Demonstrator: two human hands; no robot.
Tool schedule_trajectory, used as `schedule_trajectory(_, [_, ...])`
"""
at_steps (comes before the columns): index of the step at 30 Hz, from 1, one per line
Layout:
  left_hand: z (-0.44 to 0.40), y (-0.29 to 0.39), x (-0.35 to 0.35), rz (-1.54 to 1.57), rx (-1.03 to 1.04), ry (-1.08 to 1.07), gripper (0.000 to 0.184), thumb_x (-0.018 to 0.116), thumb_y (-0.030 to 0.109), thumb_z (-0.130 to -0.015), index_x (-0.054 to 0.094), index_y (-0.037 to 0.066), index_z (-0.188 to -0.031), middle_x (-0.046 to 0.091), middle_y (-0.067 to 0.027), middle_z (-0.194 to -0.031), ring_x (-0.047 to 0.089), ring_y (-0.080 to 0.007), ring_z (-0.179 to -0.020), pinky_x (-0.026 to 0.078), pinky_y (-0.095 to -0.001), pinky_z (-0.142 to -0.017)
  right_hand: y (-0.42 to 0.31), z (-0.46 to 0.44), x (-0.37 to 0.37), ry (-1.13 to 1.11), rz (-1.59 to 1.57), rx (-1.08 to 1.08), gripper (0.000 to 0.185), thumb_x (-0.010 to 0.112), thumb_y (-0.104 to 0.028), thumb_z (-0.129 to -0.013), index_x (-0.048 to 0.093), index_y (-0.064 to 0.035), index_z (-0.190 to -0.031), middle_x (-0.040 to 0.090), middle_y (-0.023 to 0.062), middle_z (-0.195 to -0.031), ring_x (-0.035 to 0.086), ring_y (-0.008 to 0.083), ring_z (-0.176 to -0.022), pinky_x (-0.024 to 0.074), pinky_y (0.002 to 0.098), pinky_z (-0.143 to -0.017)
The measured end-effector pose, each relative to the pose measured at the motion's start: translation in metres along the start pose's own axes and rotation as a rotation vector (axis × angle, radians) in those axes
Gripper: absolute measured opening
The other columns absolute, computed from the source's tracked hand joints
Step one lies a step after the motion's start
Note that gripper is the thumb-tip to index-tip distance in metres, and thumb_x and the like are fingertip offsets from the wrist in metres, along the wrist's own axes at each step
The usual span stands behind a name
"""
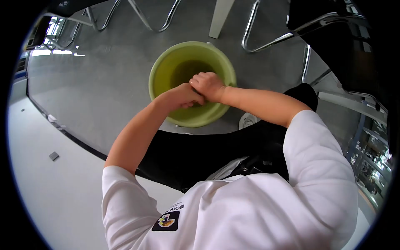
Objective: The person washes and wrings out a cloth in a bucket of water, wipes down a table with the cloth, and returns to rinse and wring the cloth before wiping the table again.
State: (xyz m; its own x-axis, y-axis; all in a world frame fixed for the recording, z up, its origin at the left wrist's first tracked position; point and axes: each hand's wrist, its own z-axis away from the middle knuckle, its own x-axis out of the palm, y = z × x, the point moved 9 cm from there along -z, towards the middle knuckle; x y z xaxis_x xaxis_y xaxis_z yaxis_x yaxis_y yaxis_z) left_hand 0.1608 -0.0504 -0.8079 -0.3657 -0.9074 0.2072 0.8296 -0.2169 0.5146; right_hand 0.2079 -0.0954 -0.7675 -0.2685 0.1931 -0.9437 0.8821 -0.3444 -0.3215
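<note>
A yellow-green bucket stands on the grey floor in front of my knees. Over its opening, my left hand is closed, with the fingers curled downward. My right hand is also closed, pressed against the left one at the bucket's right half. Something dark shows in a small gap between the two hands, too little of it to name. The inside of the bucket looks darker toward the bottom, and the hands cover part of it.
Chairs with chrome legs stand beyond the bucket and at the right. A pale table leg comes down behind it. At the left is a white surface with a small grey square. A white shoe is beside the bucket.
</note>
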Motion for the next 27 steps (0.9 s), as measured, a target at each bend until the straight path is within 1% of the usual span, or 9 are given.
schedule_trajectory(3, [0.001, 0.004, -0.007, -0.304, -0.089, 0.162, 0.011, 0.071, 0.011, -0.074, 0.062, 0.006, -0.073, 0.058, -0.0043, -0.064, 0.054, -0.0147, -0.055, 0.042, -0.0291, -0.050, 0.012, -0.007, 0.027, -0.240, 0.043, 0.198, 0.014, 0.064, -0.023, -0.077, 0.065, -0.0105, -0.084, 0.071, 0.0101, -0.088, 0.070, 0.0248, -0.084, 0.0539, 0.0354, -0.069])
schedule_trajectory(5, [-0.005, 0.025, -0.016, -0.914, 0.087, 0.388, 0.011, 0.071, 0.012, -0.073, 0.063, 0.006, -0.068, 0.067, -0.0096, -0.072, 0.066, -0.0199, -0.063, 0.051, -0.0338, -0.056, 0.015, -0.011, 0.027, -0.315, 0.038, 0.254, 0.017, 0.067, -0.026, -0.075, 0.068, -0.0122, -0.086, 0.071, 0.0111, -0.085, 0.071, 0.0252, -0.081, 0.0540, 0.0366, -0.069])
schedule_trajectory(6, [-0.010, 0.020, -0.018, -0.913, 0.080, 0.391, 0.011, 0.071, 0.012, -0.073, 0.063, 0.006, -0.068, 0.067, -0.0096, -0.072, 0.066, -0.0199, -0.063, 0.051, -0.0338, -0.056, 0.019, -0.007, 0.027, -0.422, -0.061, 0.378, 0.019, 0.067, -0.025, -0.076, 0.068, -0.0118, -0.089, 0.071, 0.0130, -0.087, 0.071, 0.0251, -0.084, 0.0543, 0.0366, -0.069])
schedule_trajectory(8, [-0.013, 0.029, -0.021, -1.301, 0.155, 0.549, 0.019, 0.068, 0.018, -0.078, 0.067, 0.005, -0.091, 0.069, -0.0091, -0.076, 0.070, -0.0252, -0.067, 0.055, -0.0383, -0.058, 0.024, 0.001, 0.045, -0.531, -0.160, 0.492, 0.020, 0.066, -0.025, -0.077, 0.068, -0.0113, -0.092, 0.071, 0.0149, -0.089, 0.071, 0.0251, -0.087, 0.0545, 0.0366, -0.070])
schedule_trajectory(11, [0.006, 0.056, -0.009, -1.611, 0.359, 0.622, 0.031, 0.061, 0.021, -0.084, 0.062, 0.009, -0.113, 0.069, -0.0042, -0.076, 0.070, -0.0233, -0.070, 0.055, -0.0367, -0.058, 0.033, 0.004, 0.062, -0.346, -0.479, 0.601, 0.016, 0.063, -0.021, -0.077, 0.065, -0.0103, -0.089, 0.066, 0.0118, -0.072, 0.067, 0.0242, -0.068, 0.0495, 0.0363, -0.056])
schedule_trajectory(12, [0.008, 0.051, -0.019, -1.607, 0.345, 0.623, 0.031, 0.061, 0.021, -0.084, 0.062, 0.009, -0.113, 0.069, -0.0042, -0.076, 0.070, -0.0233, -0.070, 0.055, -0.0367, -0.058, 0.024, 0.010, 0.057, -0.468, -0.837, 0.746, 0.012, 0.061, -0.018, -0.077, 0.061, -0.0098, -0.086, 0.057, 0.0079, -0.065, 0.056, 0.0210, -0.058, 0.0422, 0.0345, -0.050])
schedule_trajectory(14, [0.032, 0.067, -0.011, -1.658, 0.908, 0.651, 0.042, 0.058, 0.022, -0.085, 0.053, 0.010, -0.125, 0.068, -0.0014, -0.076, 0.068, -0.0212, -0.069, 0.053, -0.0334, -0.056, -0.004, 0.016, 0.041, -0.615, -1.394, 0.958, 0.013, 0.055, -0.012, -0.077, 0.045, -0.0120, -0.070, 0.030, -0.0026, -0.055, 0.026, 0.0115, -0.046, 0.0207, 0.0290, -0.043])
schedule_trajectory(23, [0.090, 0.101, -0.019, -1.394, 1.078, 0.826, 0.046, 0.061, 0.020, -0.079, 0.056, 0.009, -0.123, 0.067, 0.0033, -0.074, 0.066, -0.0162, -0.064, 0.050, -0.0294, -0.053, -0.063, 0.005, -0.001, -0.871, -2.407, 0.805, 0.035, 0.049, -0.013, -0.083, 0.028, -0.0189, -0.057, 0.024, -0.0060, -0.051, 0.021, 0.0086, -0.043, 0.0170, 0.0258, -0.041])
schedule_trajectory(27, [0.116, 0.116, -0.030, -1.360, 1.197, 1.027, 0.046, 0.062, 0.020, -0.079, 0.056, 0.009, -0.124, 0.067, 0.0046, -0.073, 0.065, -0.0160, -0.063, 0.050, -0.0288, -0.053, -0.056, -0.015, -0.042, -0.867, -2.206, 0.888, 0.038, 0.053, -0.015, -0.085, 0.030, -0.0191, -0.055, 0.026, -0.0065, -0.050, 0.023, 0.0070, -0.043, 0.0167, 0.0257, -0.041])
